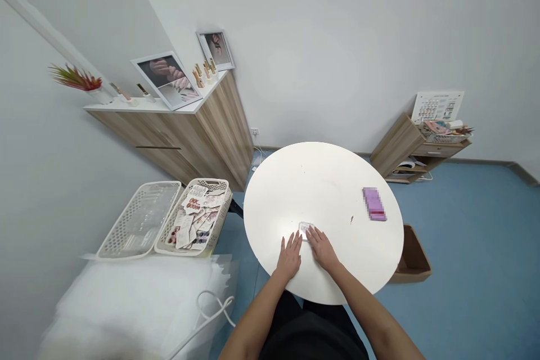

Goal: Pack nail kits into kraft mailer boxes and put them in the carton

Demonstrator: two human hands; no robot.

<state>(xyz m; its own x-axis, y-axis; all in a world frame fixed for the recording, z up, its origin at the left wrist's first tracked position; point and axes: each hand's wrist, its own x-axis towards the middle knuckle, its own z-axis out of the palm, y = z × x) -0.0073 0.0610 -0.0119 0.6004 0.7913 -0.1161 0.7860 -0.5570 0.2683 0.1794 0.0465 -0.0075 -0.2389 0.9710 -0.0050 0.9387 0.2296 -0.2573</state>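
On the round white table (278,197) lies a small, flat, whitish clear case or packet (304,228). My left hand (289,259) rests flat to its left, fingers stretched out and a little apart, with the fingertips close to the case's edge. My right hand (322,247) lies over the right side of the case, its fingers extended and covering part of it. Neither hand grips anything that I can see. What the case contains is too small to make out.
A blurred purple item (374,204) lies on the table's right side. A cardboard box (413,261) stands on the floor beyond. To the left are two white baskets (145,194), one holding nail sample cards (202,214). A wooden cabinet (228,129) stands behind.
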